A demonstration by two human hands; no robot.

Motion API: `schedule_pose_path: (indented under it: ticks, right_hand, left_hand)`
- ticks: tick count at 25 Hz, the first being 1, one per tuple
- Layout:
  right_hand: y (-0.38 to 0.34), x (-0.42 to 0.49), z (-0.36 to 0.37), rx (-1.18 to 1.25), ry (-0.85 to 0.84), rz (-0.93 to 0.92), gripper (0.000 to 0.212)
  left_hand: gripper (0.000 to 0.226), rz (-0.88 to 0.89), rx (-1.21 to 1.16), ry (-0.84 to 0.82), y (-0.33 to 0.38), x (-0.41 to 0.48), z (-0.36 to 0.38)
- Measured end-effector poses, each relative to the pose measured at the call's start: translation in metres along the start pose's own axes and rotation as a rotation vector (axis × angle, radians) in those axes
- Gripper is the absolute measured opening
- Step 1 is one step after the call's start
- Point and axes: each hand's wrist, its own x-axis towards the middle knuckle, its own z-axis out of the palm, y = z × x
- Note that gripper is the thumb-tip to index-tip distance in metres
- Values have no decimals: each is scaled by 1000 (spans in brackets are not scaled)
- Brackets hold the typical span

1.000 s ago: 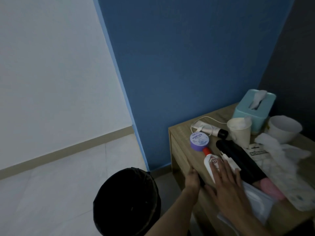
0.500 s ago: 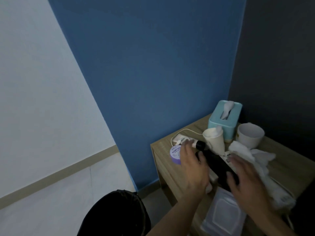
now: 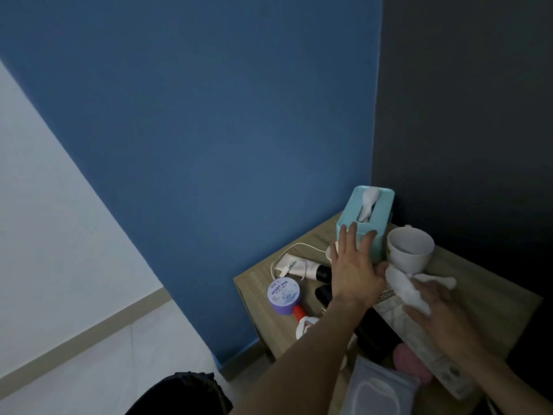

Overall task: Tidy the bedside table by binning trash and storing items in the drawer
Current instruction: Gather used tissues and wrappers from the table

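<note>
The forearm behind the left hand (image 3: 356,271) hides parts of a black object (image 3: 324,292) and a red-capped bottle (image 3: 299,312). The bottom edge cuts off the black bin (image 3: 179,396) and a wipes pack (image 3: 380,392). The right hand (image 3: 443,322) is blurred, its grip on the tissue (image 3: 404,287) unclear.

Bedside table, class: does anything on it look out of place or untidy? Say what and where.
A crumpled tissue lies loose by the mug, partly under the right hand: trash left on the tabletop. A white cable loops untidily by the purple jar. Nothing looks spilled or broken.
</note>
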Motion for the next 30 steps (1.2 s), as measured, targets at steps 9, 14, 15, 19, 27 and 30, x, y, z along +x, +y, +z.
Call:
schedule_pose_path:
  ticks: [9, 14, 15, 19, 27, 30]
  right_hand:
    - [-12, 9, 6, 19, 91, 6, 53]
    - [-12, 12, 8, -38, 91, -49, 39]
    - [-11, 13, 9, -26, 132, -64, 36]
    - [-11, 15, 8, -27, 246, -144, 33]
    - [-94, -8, -10, -6, 472, -415, 26]
    - [-155, -23, 36, 87, 387, -564, 19]
  left_hand:
    - [65, -220, -84, -121, -30, 7, 11]
    - [56, -255, -100, -181, -40, 4, 16]
    - [53, -256, -103, -179, -40, 4, 16]
    - [45, -221, -78, -199, -38, 3, 7]
    - [37, -177, 7, -7, -53, -40, -69]
    - [37, -310, 52, 55, -107, -96, -108]
